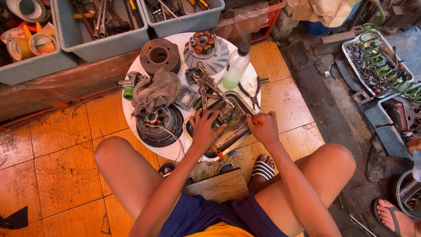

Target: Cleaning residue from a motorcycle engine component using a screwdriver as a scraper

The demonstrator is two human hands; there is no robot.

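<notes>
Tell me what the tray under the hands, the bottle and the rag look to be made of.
Tray: probably steel, dull grey sheen, greasy.
Bottle: clear plastic by its look, dark cap, pale liquid showing through.
Rag: grey-brown cloth, crumpled in soft folds.

Bright warm daylight, soft shadows, sharp focus, slight wide-angle edge distortion.

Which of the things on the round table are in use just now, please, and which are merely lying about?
In use:
left hand pressing into the metal tray
right hand gripping an orange-handled tool

Lying about:
grey rag
clear bottle
pliers
rusty drum
finned rotor
round black housing
</notes>
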